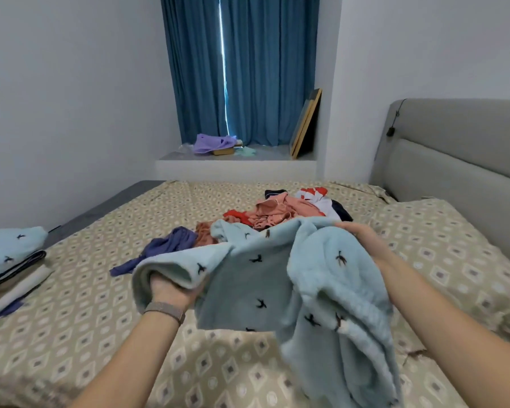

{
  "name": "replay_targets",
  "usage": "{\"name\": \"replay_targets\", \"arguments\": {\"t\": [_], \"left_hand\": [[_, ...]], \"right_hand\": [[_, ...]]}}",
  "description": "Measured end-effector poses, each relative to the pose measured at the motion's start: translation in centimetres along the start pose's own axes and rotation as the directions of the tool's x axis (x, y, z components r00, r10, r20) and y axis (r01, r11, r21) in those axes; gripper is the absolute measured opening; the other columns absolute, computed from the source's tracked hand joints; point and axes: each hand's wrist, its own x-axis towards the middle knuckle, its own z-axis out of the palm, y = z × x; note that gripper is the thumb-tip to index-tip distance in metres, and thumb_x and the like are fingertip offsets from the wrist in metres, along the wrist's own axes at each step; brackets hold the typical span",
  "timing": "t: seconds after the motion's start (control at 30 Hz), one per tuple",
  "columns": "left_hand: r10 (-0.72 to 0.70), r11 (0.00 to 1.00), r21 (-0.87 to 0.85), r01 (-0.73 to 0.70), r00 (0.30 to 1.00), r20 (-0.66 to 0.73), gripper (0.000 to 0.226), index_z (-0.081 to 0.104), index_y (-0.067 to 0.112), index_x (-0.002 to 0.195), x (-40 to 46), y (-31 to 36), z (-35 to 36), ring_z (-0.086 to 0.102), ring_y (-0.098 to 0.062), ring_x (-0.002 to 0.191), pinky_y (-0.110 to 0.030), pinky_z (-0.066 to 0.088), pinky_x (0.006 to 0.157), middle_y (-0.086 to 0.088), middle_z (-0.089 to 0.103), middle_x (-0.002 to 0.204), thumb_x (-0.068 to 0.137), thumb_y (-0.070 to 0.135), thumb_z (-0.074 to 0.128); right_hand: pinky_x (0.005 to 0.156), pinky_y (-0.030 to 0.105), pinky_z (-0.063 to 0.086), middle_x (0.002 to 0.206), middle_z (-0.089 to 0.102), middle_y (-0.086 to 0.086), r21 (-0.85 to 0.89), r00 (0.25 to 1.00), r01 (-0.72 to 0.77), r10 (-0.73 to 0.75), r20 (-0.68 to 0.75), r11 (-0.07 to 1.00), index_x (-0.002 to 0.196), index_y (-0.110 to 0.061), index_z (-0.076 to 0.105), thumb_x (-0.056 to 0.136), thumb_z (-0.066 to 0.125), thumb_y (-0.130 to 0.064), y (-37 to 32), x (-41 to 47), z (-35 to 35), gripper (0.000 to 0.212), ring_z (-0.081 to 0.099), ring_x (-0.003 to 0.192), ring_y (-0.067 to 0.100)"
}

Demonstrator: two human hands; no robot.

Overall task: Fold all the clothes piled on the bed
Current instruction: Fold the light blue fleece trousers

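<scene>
Head view showed me at the near edge of the bed point(106, 304), lifting a pale blue fleece garment point(248, 278) dotted with small dark birds. My left hand point(171, 288) was tucked up under a rolled edge on the left, fingers curled into the cloth and gripping it. My right hand point(362, 235) held the far right part of the fleece; its fingers were hidden behind the fabric, so I took it for a grip without seeing it plainly. The garment hung between both hands above the sheet, its right part drooping low and near.

It looked thick, soft and floppy, light enough but bulky, with no stiffness to hold a crease. I judged it best held at a hem or seam, then laid flat.

Unfolded clothes point(280, 212) lay in a heap just beyond, with a purple piece point(162, 248) to their left. A folded stack point(9, 260) sat at the far left edge.
</scene>
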Motion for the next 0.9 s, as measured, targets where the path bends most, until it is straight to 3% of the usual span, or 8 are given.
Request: {"name": "replay_targets", "arguments": {"t": [0.1,0.17,0.27,0.43,0.57,0.73,0.83,0.9], "left_hand": [[-0.147,0.989,0.006,0.147,0.987,0.068,0.018,0.059,0.006,0.100,-1.4,-3.0,5.3,0.043,-0.035,0.132,-0.053,0.040,0.099,-0.017,0.049,0.141,0.094,0.016,0.046],[-0.263,0.921,0.335,0.199,0.952,0.158,0.009,0.054,0.011,0.102,-3.5,-6.1,9.5,0.046,-0.027,0.131,-0.043,0.049,0.085,-0.006,0.047,0.144,0.098,0.012,0.046],[-0.374,0.585,0.811,-0.008,0.885,0.278,0.045,0.037,0.029,0.129,-4.2,-11.4,10.7,0.057,-0.010,0.107,-0.020,0.052,0.073,0.020,0.050,0.120,0.095,0.003,0.053],[-0.406,0.082,0.973,-0.217,0.884,0.232,0.066,0.021,0.016,0.151,-1.1,-19.0,6.7,0.031,-0.022,0.142,-0.025,0.035,0.108,-0.002,0.020,0.157,0.094,0.008,0.054],[-0.370,-0.261,0.910,-0.322,0.904,0.214,0.087,0.011,0.032,0.153,1.2,-22.3,4.7,0.032,-0.026,0.140,-0.031,0.045,0.094,-0.002,0.003,0.161,0.084,-0.008,0.047],[-0.384,-0.580,0.692,-0.430,0.893,0.233,0.091,0.007,0.055,0.145,5.1,-26.0,4.7,0.033,-0.036,0.132,-0.047,0.049,0.086,-0.002,-0.014,0.161,0.087,-0.008,0.038],[-0.463,-0.527,0.724,-0.445,0.865,0.195,0.072,0.023,0.047,0.144,7.3,-27.9,5.1,0.045,-0.037,0.121,-0.043,0.046,0.090,-0.003,-0.004,0.161,0.090,0.006,0.048],[-0.459,-0.428,0.774,-0.467,0.850,0.259,0.055,0.035,0.032,0.141,8.1,-28.6,5.5,0.052,-0.035,0.114,-0.038,0.045,0.093,-0.008,0.020,0.155,0.092,0.010,0.045]], "right_hand": [[0.080,0.037,0.055,0.108,0.066,0.009,0.003,0.993,0.110,-0.110,-0.033,0.994,0.125,-0.012,0.058,0.100,0.049,-0.015,-0.9,1.2,-0.4,0.027,0.064,0.095,0.025],[0.071,0.032,0.057,0.102,0.067,0.006,-0.195,0.979,0.135,-0.162,-0.127,0.971,0.123,-0.015,0.058,0.099,0.050,-0.010,-0.2,2.2,-1.2,0.026,0.066,0.084,0.018],[0.083,0.035,0.053,0.118,0.059,0.005,-0.529,0.927,-0.031,-0.173,-0.332,0.848,0.138,-0.018,0.048,0.092,0.065,-0.011,2.7,3.7,-5.3,0.049,0.061,0.102,0.019],[0.103,0.027,0.038,0.151,0.037,0.011,-0.850,0.894,-0.444,0.074,-0.443,0.282,0.146,-0.012,0.035,0.079,0.077,-0.038,10.7,2.2,-9.7,0.083,0.043,0.134,0.022],[0.109,0.024,0.031,0.158,0.015,0.013,-0.728,0.819,-0.574,0.267,-0.508,0.376,0.153,-0.005,-0.001,0.031,0.083,-0.076,20.4,-0.6,-12.9,0.164,0.026,0.144,0.023],[0.085,0.022,0.047,0.111,0.060,-0.002,-0.758,0.823,-0.565,0.168,-0.542,0.325,0.117,-0.025,0.050,0.078,0.069,-0.032,25.7,0.2,-15.0,0.045,0.059,0.102,0.016],[0.084,0.022,0.042,0.090,0.053,-0.006,-0.836,0.879,-0.478,0.150,-0.453,0.269,0.110,-0.025,0.045,0.093,0.057,-0.023,23.7,2.1,-15.5,0.021,0.047,0.091,0.013],[0.092,0.022,0.039,0.120,0.058,0.005,-0.905,0.930,-0.368,0.104,-0.353,0.213,0.128,-0.020,0.046,0.100,0.046,-0.021,21.0,3.2,-15.8,0.028,0.049,0.104,0.016]]}}
